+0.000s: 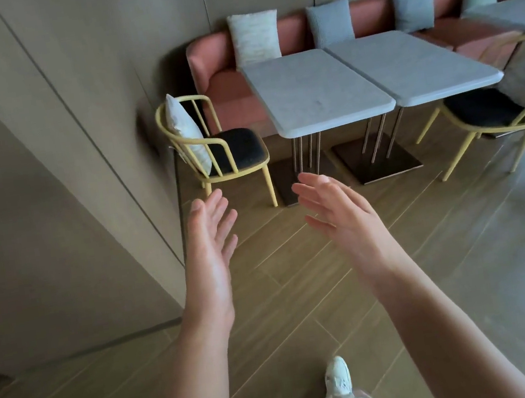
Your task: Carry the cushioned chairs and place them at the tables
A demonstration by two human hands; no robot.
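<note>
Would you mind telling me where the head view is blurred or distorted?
Head view: the right chair and the table beyond it smear with motion blur at the right edge; wide-angle distortion bends the wall panels on the left; the left chair, left hand and right hand stay fairly sharp.

Premises are presenting as a café or restaurant dining area. A long pink upholstered banquette (pixel 219 79) is running along a panelled wall (pixel 68 91), carrying 4 scatter cushions (pixel 254 37). 2 grey stone-look pedestal tables (pixel 316 88) are standing pushed together in front of it. Yellow metal-framed chairs with dark seat pads (pixel 233 148) are sitting at either end. Wood-effect plank flooring (pixel 300 278) is covering the room.
</note>
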